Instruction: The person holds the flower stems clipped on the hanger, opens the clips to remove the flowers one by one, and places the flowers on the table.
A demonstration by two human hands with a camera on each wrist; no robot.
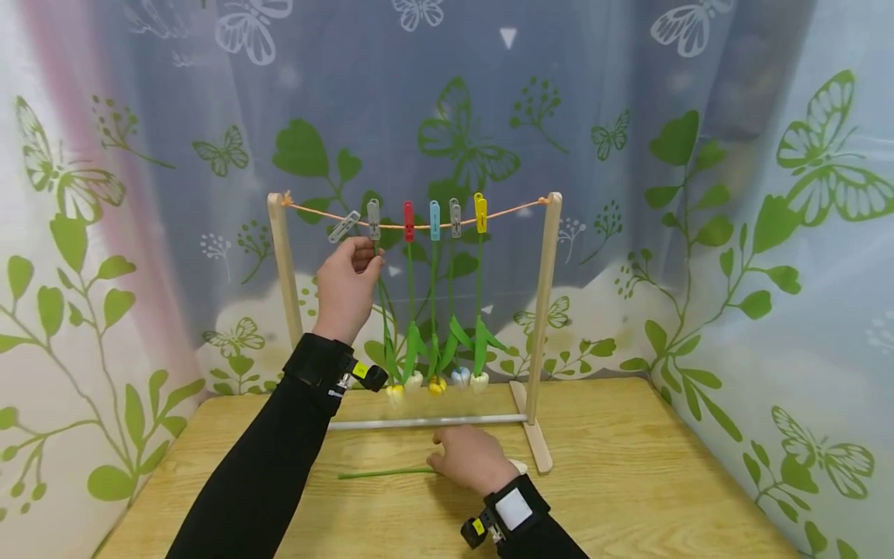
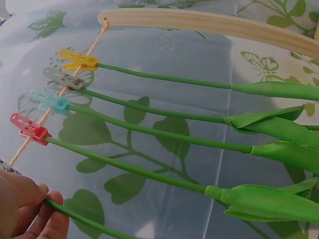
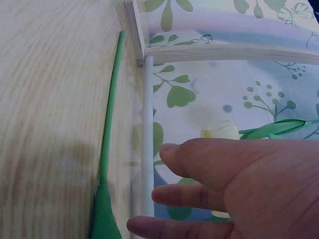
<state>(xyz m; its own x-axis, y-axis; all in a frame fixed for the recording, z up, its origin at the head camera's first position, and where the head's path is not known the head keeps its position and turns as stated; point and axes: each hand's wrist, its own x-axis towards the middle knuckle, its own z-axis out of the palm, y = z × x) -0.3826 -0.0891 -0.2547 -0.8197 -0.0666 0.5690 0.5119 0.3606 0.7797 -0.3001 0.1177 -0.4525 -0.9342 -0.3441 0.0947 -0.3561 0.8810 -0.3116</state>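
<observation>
My left hand [image 1: 347,287] pinches the green stem [image 2: 84,220] of an artificial tulip just under a grey clothespin [image 1: 374,217] on the orange cord. That tulip hangs head down, its pale yellow bloom [image 1: 395,394] at the bottom. To the right, several more tulips hang from red [image 1: 408,221], blue [image 1: 435,220], grey [image 1: 455,217] and yellow [image 1: 480,213] clothespins. Near the tabletop, my right hand [image 1: 476,458] has its fingers extended and holds nothing. Beside it on the table lies a tulip with a green stem [image 1: 384,473]; the hand partly hides it in the head view.
Wooden posts [image 1: 546,310] hold the cord [image 1: 517,209], with a white bar [image 1: 433,422] low between them. Left of my left hand, another grey clothespin [image 1: 344,227] sits tilted on the cord. A leaf-patterned curtain [image 1: 587,116] surrounds the wooden table [image 1: 628,466].
</observation>
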